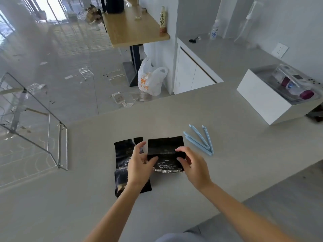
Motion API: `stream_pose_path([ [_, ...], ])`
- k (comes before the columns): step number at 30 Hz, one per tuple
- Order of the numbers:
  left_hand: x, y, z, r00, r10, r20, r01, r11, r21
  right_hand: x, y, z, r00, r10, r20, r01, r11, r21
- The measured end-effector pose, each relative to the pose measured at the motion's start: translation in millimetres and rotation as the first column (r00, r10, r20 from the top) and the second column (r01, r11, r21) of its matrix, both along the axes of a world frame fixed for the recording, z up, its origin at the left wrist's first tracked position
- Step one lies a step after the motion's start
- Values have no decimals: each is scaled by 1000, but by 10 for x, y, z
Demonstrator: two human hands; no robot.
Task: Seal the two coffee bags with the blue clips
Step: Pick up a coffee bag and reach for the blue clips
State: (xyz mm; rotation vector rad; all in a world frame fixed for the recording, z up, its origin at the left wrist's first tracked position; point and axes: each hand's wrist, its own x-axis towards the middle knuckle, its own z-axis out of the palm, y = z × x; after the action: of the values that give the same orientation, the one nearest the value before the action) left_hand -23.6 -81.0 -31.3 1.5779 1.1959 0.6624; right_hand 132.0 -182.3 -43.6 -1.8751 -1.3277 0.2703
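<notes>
Both hands, the left hand [139, 163] and the right hand [194, 165], pinched the right coffee bag [165, 151] (top folded), with the blue clips [201, 139] just right of it.

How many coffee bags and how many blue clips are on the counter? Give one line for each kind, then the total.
Coffee bags: 2 (left bag, right bag)
Blue clips: 2 (first clip, second clip)
Total: 4
</notes>
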Motion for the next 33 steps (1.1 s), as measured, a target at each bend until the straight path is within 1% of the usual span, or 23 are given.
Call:
stream_pose_path([
  [2, -33, -40, -16, 1000, -4, -19, 5, 999, 34, 18, -3, -59, 1000, -15, -24, 15, 1000, -5],
  [4, -43, -54, 15, 1000, 27, -16, -25, 997, 73, 39, -1, -78, 999, -21, 37, 19, 999, 34],
  [6, -52, -54, 9, 999, 24, -26, -22, 998, 65, 45, 20, -53, 1000, -6, 25, 5, 1000, 4],
  [9, -66, -77, -50, 1000, -26, 13, 25, 995, 101, 79, 3, -77, 1000, -3, 12, 3, 1000, 20],
  [11, -59, -30, -79, 996, -84, 26, 81, 991, 107, 116, 14, -70, 1000, 11, -24, -11, 1000, -4],
  [14, -78, 45, -208, 977, -208, -47, 211, 975, 65, 190, -2, -97, 994, -16, -105, 8, 997, -78],
  [16, -77, 73, -288, 970, -229, -84, 234, 971, 48, 243, 9, -88, 994, -18, -111, 9, 997, -77],
  [18, -77, 65, -348, 967, -240, -82, 239, 971, -21, 257, 20, -67, 986, -9, -169, -6, 996, -94],
  [20, -42, 42, -373, 968, -249, -16, 247, 966, -79, 206, 17, -54, 954, -25, -299, -14, 992, -128],
  [23, 73, 52, -362, 979, -161, 126, 181, 970, -165, 173, 28, -64, 932, -46, -359, 2, 992, -122],
  [26, 170, 58, -351, 983, -132, 129, 155, 968, -195, 237, 65, -102, 894, -73, -443, 20, 992, -123],
  [29, 219, 62, -350, 982, -80, 172, 129, 946, -298, 415, 208, -119, 808, -84, -584, -19, 986, -168],
  [30, 216, 74, -350, 981, -106, 161, 152, 939, -310, 502, 265, -141, 798, -102, -594, -10, 983, -182],
  [31, 205, 84, -358, 978, -142, 153, 185, 931, -315, 601, 306, -181, 809, -146, -570, 40, 980, -194],
  [32, 187, 89, -364, 973, -177, 148, 215, 925, -312, 715, 321, -251, 841, -220, -495, 132, 969, -208],
  [33, 169, 85, -368, 970, -194, 147, 232, 922, -310, 840, 311, -359, 871, -309, -383, 234, 945, -230],
])
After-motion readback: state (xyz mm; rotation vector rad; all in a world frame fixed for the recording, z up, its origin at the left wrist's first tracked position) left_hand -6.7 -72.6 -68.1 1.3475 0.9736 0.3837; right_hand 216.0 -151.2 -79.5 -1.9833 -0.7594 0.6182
